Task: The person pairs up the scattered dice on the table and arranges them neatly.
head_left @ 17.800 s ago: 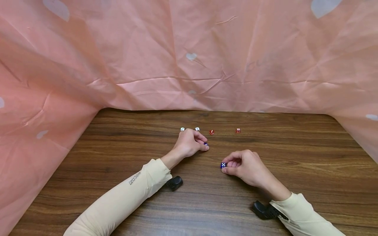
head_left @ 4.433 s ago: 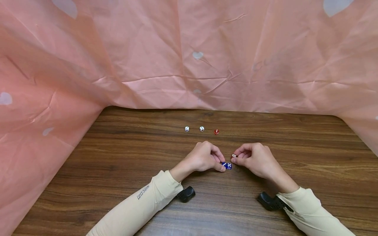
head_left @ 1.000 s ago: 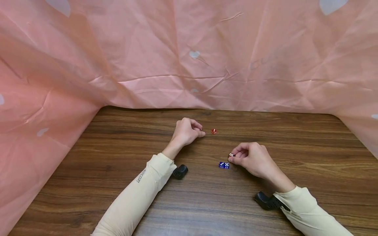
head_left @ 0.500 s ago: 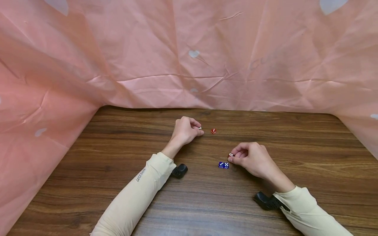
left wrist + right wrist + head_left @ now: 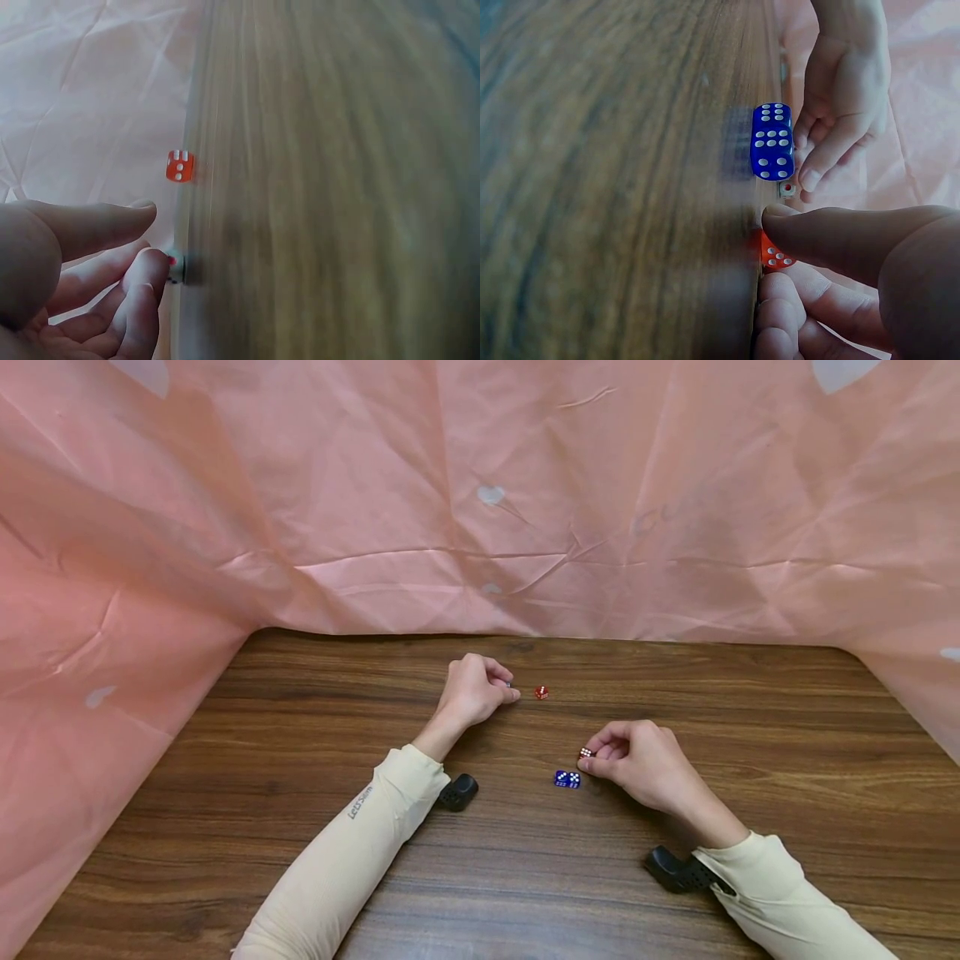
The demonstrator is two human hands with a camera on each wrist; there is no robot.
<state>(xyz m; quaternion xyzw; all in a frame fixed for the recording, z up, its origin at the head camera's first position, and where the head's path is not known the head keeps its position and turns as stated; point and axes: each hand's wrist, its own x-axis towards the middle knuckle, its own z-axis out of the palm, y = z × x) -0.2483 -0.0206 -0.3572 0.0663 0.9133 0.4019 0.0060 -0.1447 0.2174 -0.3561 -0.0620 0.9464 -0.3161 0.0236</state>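
At the back of the table my left hand (image 5: 474,692) has its fingers against a white die (image 5: 176,267). In the left wrist view a fingertip meets the die while the thumb stands apart from it. Just right of that hand lies a red die (image 5: 542,692). Nearer the front, my right hand (image 5: 641,766) pinches another red die (image 5: 585,753) between thumb and fingers, its six-pip face up. Close to its left, two blue dice (image 5: 567,779) sit side by side, touching, in front of the held red die. Nothing shows of a second white die in the head view.
The brown wood-grain table (image 5: 300,727) is bounded at the back and sides by a pink cloth (image 5: 360,510) with pale hearts. Black wrist cameras hang under both cuffs, the left camera (image 5: 459,793) and the right camera (image 5: 678,870), low over the tabletop.
Earlier, the left hand left the paired blue dice and went to the white dice at the back. Over the last second the white die's visible face changes at its fingers; the right hand stays put.
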